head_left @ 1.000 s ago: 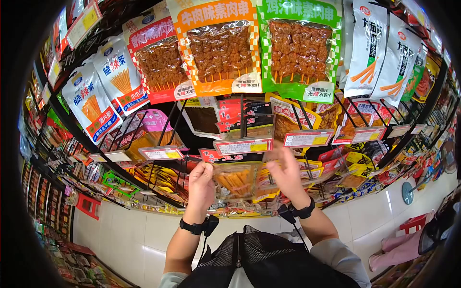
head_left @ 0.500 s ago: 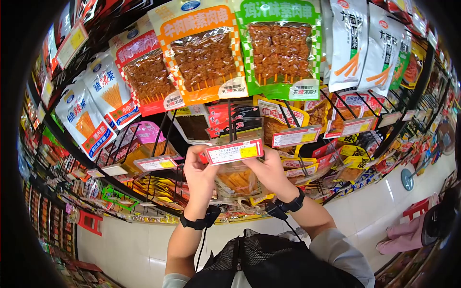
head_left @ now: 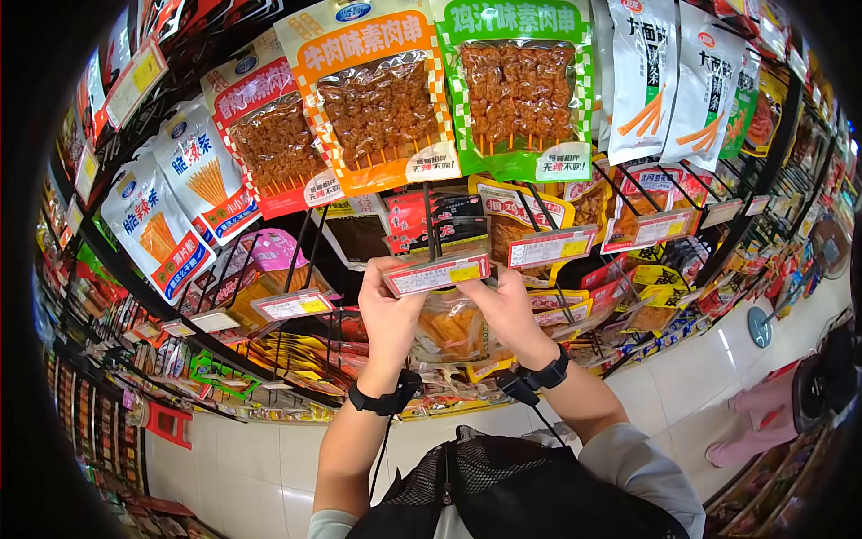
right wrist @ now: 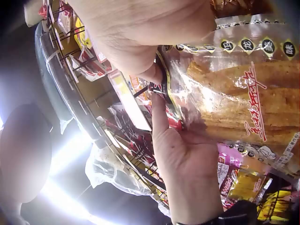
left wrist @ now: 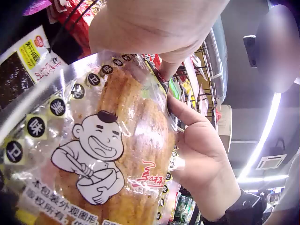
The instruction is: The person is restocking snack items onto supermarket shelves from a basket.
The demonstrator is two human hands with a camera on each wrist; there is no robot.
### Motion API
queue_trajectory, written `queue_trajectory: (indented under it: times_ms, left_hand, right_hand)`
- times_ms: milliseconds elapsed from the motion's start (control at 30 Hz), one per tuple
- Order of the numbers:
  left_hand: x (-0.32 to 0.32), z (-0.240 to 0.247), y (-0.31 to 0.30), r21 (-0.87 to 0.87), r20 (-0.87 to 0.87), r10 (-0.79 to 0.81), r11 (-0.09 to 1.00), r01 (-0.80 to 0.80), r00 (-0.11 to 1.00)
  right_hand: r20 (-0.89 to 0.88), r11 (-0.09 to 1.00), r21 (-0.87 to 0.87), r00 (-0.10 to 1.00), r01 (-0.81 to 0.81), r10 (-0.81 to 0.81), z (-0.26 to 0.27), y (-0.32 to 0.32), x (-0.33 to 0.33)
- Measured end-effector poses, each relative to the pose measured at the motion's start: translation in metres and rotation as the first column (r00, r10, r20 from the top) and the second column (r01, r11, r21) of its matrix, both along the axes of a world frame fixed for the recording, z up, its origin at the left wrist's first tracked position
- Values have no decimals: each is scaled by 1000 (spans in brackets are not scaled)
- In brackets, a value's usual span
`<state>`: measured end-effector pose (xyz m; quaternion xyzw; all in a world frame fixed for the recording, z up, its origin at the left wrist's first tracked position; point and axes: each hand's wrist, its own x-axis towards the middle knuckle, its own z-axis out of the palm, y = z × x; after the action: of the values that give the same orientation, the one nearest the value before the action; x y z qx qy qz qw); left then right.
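Both hands hold a clear snack packet (head_left: pixel 449 328) of brown strips by its top, right below a price tag (head_left: pixel 438 275) on a hanging hook. My left hand (head_left: pixel 391 310) grips the top left part, its fingers partly hidden behind the tag. On the opposite side my right hand (head_left: pixel 512 314) pinches the top right part, thumb in front near the tag's lower edge. A cartoon cook and black printed characters show on the packet (left wrist: pixel 98 150) in the left wrist view. The right wrist view shows the strips inside the packet (right wrist: pixel 239 93) close up.
Large packets of skewers, one orange (head_left: pixel 377 108) and one green (head_left: pixel 521 90), hang above the hands. White snack bags (head_left: pixel 642 81) hang at the right. Black hooks with price tags (head_left: pixel 550 246) jut out on both sides. A person in pink trousers (head_left: pixel 754 413) stands at the lower right.
My right hand, apart from the packet a second ago, has come in and now pinches its top. My left hand has shifted from the packet's left edge up beside the tag, which now tilts.
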<state>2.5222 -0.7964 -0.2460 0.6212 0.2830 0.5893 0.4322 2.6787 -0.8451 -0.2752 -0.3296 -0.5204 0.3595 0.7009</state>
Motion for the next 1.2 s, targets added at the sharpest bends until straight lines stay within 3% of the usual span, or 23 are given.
queue_trajectory:
  times_ms: [233,433,700,833,1200]
  left_hand:
    - [4,9,-1,94,-29,50,994,-47,998]
    - [2,0,-3,74,-26,44,996,-42,999]
    - [9,11,-4,141,6,50,989,-50,999]
    - [3,7,1,154,-102,99,985,-82,990]
    - [-3,2,18,195,-129,87,979,-61,988]
  right_hand:
    - [-151,995,65,985,-71,81,13,2,-5]
    - [-112,998,-46,993,-43,37,8,-7,-6]
    - [-68,1000,-19,998,7,-9,17,-10,-6]
    - [-72,1000,7,997,22,-22,10,-10,-9]
    - [-49,993,55,993,108,-105,-4,5,-16]
